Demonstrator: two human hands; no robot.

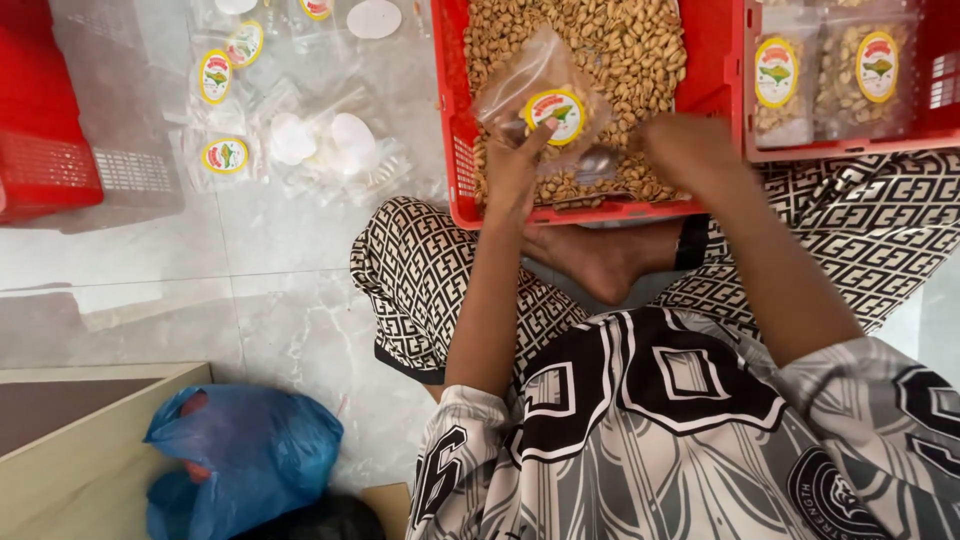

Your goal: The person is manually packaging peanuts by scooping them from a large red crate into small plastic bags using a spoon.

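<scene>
I sit cross-legged on the floor before a red plastic crate (455, 150) heaped with shelled nuts (620, 50). My left hand (512, 165) grips a clear plastic pouch (535, 85) with a round yellow-and-red label, held open over the nuts. My right hand (685, 150) is down in the nuts at the crate's near edge, beside a small clear scoop (598, 163); its fingers are curled and partly hidden.
A second red crate (935, 110) at the right holds filled, labelled pouches (875, 70). Empty labelled pouches (225, 155) and white round lids (350, 140) lie on the marble floor at the left. A red basket (40, 130) stands far left; a blue plastic bag (245, 455) and a wooden box (90, 450) sit near me.
</scene>
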